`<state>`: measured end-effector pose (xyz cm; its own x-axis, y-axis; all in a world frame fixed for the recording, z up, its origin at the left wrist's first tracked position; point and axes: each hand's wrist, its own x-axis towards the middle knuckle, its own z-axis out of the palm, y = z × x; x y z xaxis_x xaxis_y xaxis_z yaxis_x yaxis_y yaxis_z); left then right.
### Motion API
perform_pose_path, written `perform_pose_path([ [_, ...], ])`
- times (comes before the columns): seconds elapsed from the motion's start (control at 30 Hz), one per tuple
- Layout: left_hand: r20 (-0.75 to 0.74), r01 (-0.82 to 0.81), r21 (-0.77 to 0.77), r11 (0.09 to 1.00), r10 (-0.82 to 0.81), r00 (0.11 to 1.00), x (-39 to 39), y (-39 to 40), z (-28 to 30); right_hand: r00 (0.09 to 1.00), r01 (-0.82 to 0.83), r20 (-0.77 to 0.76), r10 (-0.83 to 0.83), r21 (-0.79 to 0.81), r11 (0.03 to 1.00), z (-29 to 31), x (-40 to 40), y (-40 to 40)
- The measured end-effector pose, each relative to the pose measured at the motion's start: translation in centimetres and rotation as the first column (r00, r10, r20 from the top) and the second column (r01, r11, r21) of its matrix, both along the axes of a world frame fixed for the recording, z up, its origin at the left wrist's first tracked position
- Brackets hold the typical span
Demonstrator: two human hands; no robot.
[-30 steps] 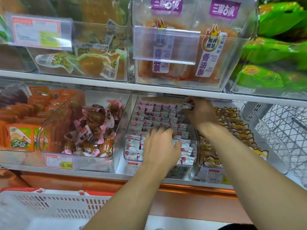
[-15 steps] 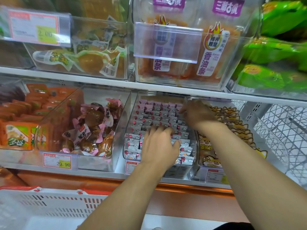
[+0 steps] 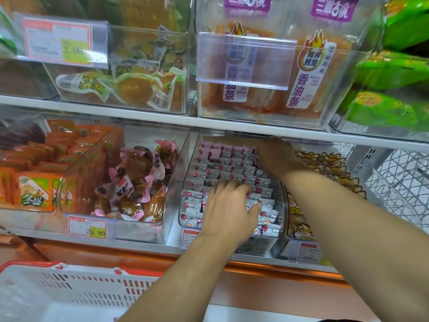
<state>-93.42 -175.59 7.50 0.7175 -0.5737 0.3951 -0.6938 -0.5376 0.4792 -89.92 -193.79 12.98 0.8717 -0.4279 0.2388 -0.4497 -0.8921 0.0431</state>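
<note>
At the bin (image 3: 257,247) front, sachets (image 3: 222,163) are pressed by the left grip (image 3: 229,205), fingers flat, nothing held. Farther back (under the shelf (image 3: 139,116)) the right grip (image 3: 276,156) is sunk among rows, its hold impossible to tell. Tidying seems in hand; gentle squaring of rows is called for next.

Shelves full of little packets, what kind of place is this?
Most likely a shop's snack aisle. The clear plastic bins hold small wrapped snacks, red-and-yellow paper price tags hang on their fronts, and a white plastic shopping basket with a red rim sits below.
</note>
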Motion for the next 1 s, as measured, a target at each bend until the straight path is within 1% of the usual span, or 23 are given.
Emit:
perform_pose_path([
  [0.13,-0.016,0.002,-0.016,1.000,-0.003,1.000,0.1,0.5,0.0,0.994,0.000,0.111,0.005,-0.048,0.999,0.1,-0.4,0.3],
  [0.2,-0.022,0.004,-0.032,0.999,-0.004,1.000,0.1,0.7,0.1,0.986,0.011,0.167,-0.009,-0.008,1.000,0.3,-1.0,0.2],
  [0.27,-0.032,0.006,-0.049,0.999,-0.008,0.999,0.0,1.0,0.2,0.971,0.062,0.219,-0.091,0.138,0.989,0.8,-1.8,0.3],
  [0.3,-0.037,0.006,-0.056,0.998,-0.009,0.999,-0.1,1.2,0.3,0.957,0.092,0.250,-0.149,0.223,0.970,1.2,-2.3,0.3],
  [0.37,-0.055,0.005,-0.072,0.997,-0.009,0.998,-0.5,1.6,0.3,0.919,0.133,0.311,-0.244,0.338,0.932,1.8,-3.6,0.7],
  [0.4,-0.073,0.006,-0.083,0.997,-0.012,0.997,-0.8,1.8,0.4,0.896,0.119,0.358,-0.263,0.377,0.918,2.0,-4.3,1.1],
  [0.47,-0.128,0.007,-0.117,0.993,-0.023,0.992,-1.2,2.5,0.6,0.840,0.040,0.473,-0.265,0.434,0.900,2.0,-5.9,2.1],
  [0.5,-0.167,-0.003,-0.144,0.990,-0.022,0.986,-1.5,2.8,0.8,0.808,0.019,0.509,-0.296,0.480,0.877,2.0,-6.7,2.8],
  [0.53,-0.213,-0.021,-0.181,0.983,-0.018,0.977,-1.7,3.2,1.0,0.759,-0.002,0.537,-0.368,0.567,0.824,2.0,-7.2,3.6],
  [0.57,-0.262,-0.051,-0.236,0.971,-0.013,0.965,-1.8,3.5,1.2,0.695,-0.050,0.556,-0.456,0.669,0.741,2.0,-7.8,4.6],
  [0.6,-0.310,-0.093,-0.316,0.944,-0.010,0.951,-2.0,3.9,1.5,0.640,-0.127,0.560,-0.527,0.753,0.645,2.0,-8.4,5.6],
  [0.63,-0.358,-0.148,-0.416,0.897,-0.013,0.934,-2.0,4.4,1.8,0.612,-0.223,0.546,-0.573,0.814,0.537,2.0,-8.9,6.7],
  [0.7,-0.465,-0.275,-0.597,0.754,-0.046,0.884,-1.9,5.4,2.4,0.617,-0.418,0.491,-0.615,0.867,0.272,2.1,-10.1,9.0],
  [0.73,-0.524,-0.342,-0.645,0.683,-0.070,0.849,-1.8,5.9,2.8,0.641,-0.480,0.461,-0.614,0.864,0.149,2.0,-10.7,10.1],
  [0.77,-0.576,-0.399,-0.672,0.624,-0.101,0.811,-1.6,6.4,3.0,0.666,-0.511,0.435,-0.606,0.858,0.055,1.9,-11.3,11.1],
  [0.8,-0.620,-0.444,-0.685,0.577,-0.143,0.771,-1.5,6.8,3.1,0.688,-0.527,0.415,-0.596,0.850,-0.016,1.7,-11.8,11.8],
  [0.87,-0.688,-0.506,-0.691,0.516,-0.256,0.679,-1.1,7.4,3.2,0.713,-0.543,0.377,-0.591,0.831,-0.126,1.2,-12.1,12.5],
  [0.93,-0.713,-0.547,-0.697,0.463,-0.365,0.599,-0.8,7.8,3.2,0.741,-0.519,0.332,-0.584,0.835,-0.184,1.0,-12.0,12.6],
  [1.0,-0.708,-0.578,-0.706,0.410,-0.440,0.553,-0.6,8.2,3.2,0.760,-0.495,0.297,-0.578,0.840,-0.221,0.8,-11.8,12.5],
])
